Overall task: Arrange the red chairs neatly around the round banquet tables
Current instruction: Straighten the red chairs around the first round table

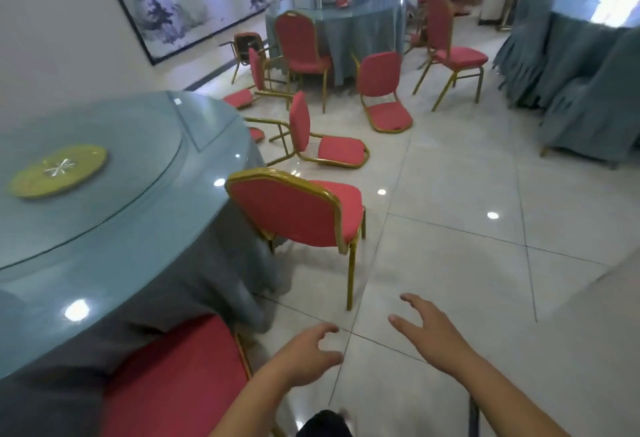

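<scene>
Red chairs (298, 211) stand by the round bench (104, 194); others lie toppled on the floor (485, 263) beyond. Left hand (304, 350) and right hand (429, 329) hover with fingers spread loosely, holding nothing. No writing is legible.

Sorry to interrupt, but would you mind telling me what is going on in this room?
A person is tidying red padded chairs with gold metal frames around round tables draped in blue-grey cloth. Both the left hand and right hand are open and hold nothing. One upright chair stands by the near glass-topped table. Beyond it, several chairs lie tipped over on the tiled floor, such as the toppled chair, so much is not yet done.
</scene>
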